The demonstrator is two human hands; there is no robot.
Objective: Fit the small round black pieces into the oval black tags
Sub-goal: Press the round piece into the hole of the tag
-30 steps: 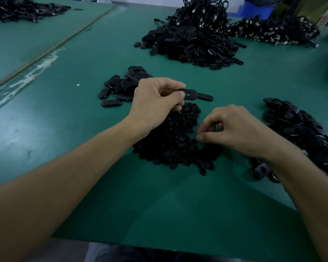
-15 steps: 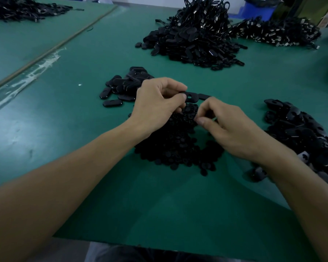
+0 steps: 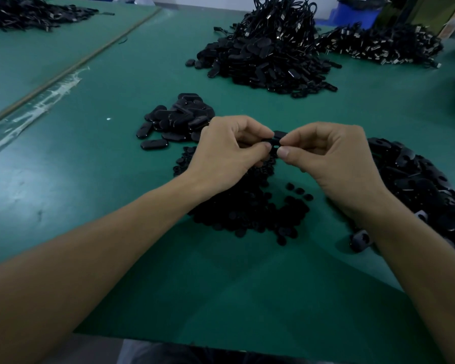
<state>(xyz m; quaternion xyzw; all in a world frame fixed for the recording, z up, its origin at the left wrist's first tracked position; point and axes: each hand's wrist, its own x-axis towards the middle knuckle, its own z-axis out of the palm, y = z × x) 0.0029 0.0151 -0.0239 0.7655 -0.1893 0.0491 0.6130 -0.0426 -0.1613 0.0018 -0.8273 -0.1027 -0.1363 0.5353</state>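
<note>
Oval black tag (image 3: 277, 137) pinched between left hand (image 3: 226, 151) and right hand (image 3: 326, 158), fingers curled. Round piece unseen — liable to slip into pile (image 3: 247, 214) at 6 o'clock.

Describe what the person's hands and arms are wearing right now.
Nothing: the left hand and right hand are bare, without gloves, rings or a watch. The left forearm and right forearm are uncovered, no sleeves in view.
</note>
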